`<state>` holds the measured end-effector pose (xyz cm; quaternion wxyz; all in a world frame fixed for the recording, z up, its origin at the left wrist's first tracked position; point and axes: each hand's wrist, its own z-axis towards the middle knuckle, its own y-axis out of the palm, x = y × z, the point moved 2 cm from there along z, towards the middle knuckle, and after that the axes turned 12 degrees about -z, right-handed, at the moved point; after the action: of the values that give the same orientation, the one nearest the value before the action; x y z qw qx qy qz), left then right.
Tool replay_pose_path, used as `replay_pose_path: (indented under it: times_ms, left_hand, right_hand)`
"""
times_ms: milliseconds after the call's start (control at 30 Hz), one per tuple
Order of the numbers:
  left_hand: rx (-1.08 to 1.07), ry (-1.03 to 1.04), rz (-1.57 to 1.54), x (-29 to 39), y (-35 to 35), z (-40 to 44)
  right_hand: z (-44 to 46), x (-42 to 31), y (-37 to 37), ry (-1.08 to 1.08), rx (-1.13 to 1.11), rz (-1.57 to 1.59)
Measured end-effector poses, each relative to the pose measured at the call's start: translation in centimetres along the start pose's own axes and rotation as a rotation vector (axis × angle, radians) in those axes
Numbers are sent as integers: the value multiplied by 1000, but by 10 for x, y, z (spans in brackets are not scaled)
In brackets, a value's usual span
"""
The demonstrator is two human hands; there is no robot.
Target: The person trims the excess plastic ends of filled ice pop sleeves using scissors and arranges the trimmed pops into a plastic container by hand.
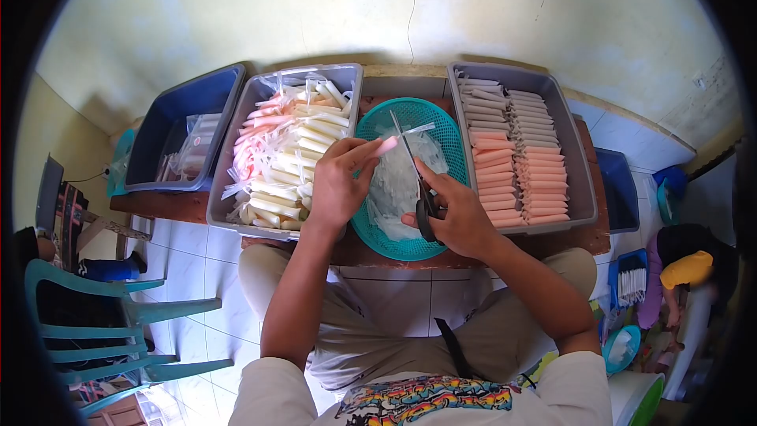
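My left hand [342, 181] is closed around a pink ice-pop-like tube [384, 147] in clear plastic, its end pointing right. In my right hand [453, 213] is a pair of scissors [426, 217] with black handles, the blades angled up and across the tube's plastic end. Both hands are over a teal mesh basket [438, 246] holding many clear plastic scraps [410, 170]. Left of it, a grey tub [356, 79] is heaped with cream and pink tubes with long plastic tails. To the right, another grey tub [587, 181] holds neat rows of trimmed pink and greyish tubes.
A dark blue tub [146, 150] with a few packets stands at far left. Teal plastic chairs [87, 331] are on the left floor. A person in a yellow-and-black top [686, 268] bends at far right, near a blue tray [617, 284]. The wall [331, 8] rises behind the wooden table [591, 221].
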<state>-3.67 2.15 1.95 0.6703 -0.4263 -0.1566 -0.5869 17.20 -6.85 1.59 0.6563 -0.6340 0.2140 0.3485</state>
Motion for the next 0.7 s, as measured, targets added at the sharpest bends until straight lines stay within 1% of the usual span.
replay_pose_path:
  times_ms: [133, 200, 300, 433, 700]
  left_hand:
    - [-14, 6, 23, -1, 1, -1]
    - [-18, -1, 30, 0, 1, -1]
    - [-33, 26, 70, 0, 3, 0]
    - [-47, 12, 74, -3, 4, -2]
    - [-59, 15, 114, -5, 5, -3]
  right_hand:
    - [-1, 2, 2, -26, 24, -24]
    - [-2, -1, 1, 58, -52, -31]
    - [-2, 0, 3, 59, -41, -8]
    - [-2, -3, 2, 80, -50, -41]
    - [-3, -4, 3, 141, -90, 5]
